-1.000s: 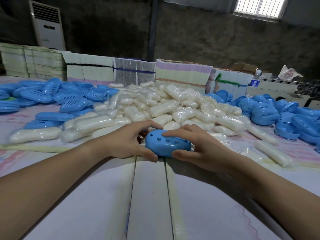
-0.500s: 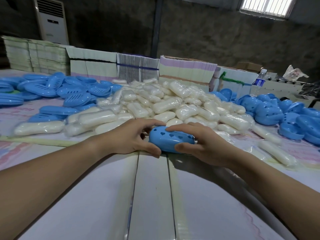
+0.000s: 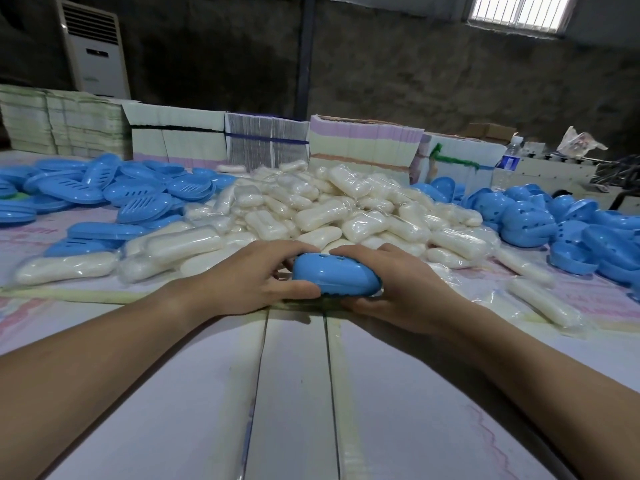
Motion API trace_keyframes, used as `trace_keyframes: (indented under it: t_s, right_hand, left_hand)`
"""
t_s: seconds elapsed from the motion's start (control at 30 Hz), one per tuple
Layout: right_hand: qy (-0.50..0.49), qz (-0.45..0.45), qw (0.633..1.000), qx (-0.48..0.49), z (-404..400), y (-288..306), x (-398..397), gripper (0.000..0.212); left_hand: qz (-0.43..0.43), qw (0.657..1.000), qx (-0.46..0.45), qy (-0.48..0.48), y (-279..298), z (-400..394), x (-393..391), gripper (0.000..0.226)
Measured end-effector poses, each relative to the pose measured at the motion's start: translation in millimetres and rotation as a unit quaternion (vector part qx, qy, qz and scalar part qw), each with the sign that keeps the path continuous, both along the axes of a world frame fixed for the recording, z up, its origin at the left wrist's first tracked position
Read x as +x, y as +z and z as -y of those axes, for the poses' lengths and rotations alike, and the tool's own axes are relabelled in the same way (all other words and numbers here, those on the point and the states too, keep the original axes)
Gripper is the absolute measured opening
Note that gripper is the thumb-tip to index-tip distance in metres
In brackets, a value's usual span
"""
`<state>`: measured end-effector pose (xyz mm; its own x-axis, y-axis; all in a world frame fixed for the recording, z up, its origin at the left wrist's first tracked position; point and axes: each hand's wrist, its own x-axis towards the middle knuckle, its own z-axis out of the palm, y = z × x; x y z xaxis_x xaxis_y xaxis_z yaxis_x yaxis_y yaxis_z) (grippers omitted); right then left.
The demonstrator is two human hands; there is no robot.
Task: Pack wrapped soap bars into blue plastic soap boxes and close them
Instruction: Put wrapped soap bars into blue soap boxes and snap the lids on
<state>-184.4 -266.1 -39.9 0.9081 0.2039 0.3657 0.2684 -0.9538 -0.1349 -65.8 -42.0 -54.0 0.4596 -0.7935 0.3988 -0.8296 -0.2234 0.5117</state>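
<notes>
A closed blue soap box (image 3: 334,277) with small holes in its lid sits between both hands at the table's middle. My left hand (image 3: 249,278) grips its left end, thumb along the front edge. My right hand (image 3: 391,289) holds its right end, fingers curled over the top and palm under it. Just behind lies a big heap of wrapped white soap bars (image 3: 322,209). Blue slotted box bases (image 3: 138,192) are piled at the left; blue domed lids (image 3: 561,223) with holes are piled at the right.
Stacks of flat printed cartons (image 3: 270,143) line the table's back edge. A water bottle (image 3: 510,157) stands at the back right, and a white air conditioner (image 3: 95,50) at the back left. Loose wrapped bars (image 3: 540,299) lie to the right on the pale table sheet (image 3: 294,393).
The box has tipped toward me, so its lid top now faces away and the seam shows. My right hand has slid lower under its right end.
</notes>
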Motion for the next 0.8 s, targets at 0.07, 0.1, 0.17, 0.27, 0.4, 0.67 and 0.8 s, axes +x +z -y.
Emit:
trace_keyframes:
  t_s: [0.07, 0.1, 0.17, 0.27, 0.4, 0.67, 0.8]
  right_hand:
    - [0.005, 0.000, 1.000, 0.000, 2, 0, -1, 0.060]
    - [0.008, 0.000, 1.000, 0.000, 2, 0, -1, 0.060]
    - [0.011, 0.004, 1.000, 0.002, 2, 1, -2, 0.059]
    - [0.007, 0.017, 1.000, 0.000, 0, 2, -4, 0.056]
    - [-0.011, 0.022, 1.000, -0.004, -1, 4, -4, 0.052]
    - [-0.022, 0.028, 0.999, -0.032, 3, 1, 0, 0.056]
    - [-0.034, 0.032, 0.998, -0.034, 5, 0, 4, 0.057]
  left_hand:
    - [0.003, 1.000, -0.006, -0.020, -2, -1, 2, 0.060]
    - [0.020, 1.000, -0.009, -0.022, -3, -2, 3, 0.060]
    - [0.065, 0.998, -0.014, -0.013, -4, -2, 4, 0.057]
    - [0.095, 0.995, -0.015, 0.001, -3, -2, 3, 0.055]
    - [0.110, 0.994, -0.002, 0.019, 1, -3, 1, 0.053]
    - [0.158, 0.987, 0.014, 0.030, 8, -4, -6, 0.057]
    - [0.171, 0.985, 0.020, 0.035, 9, -3, -8, 0.059]
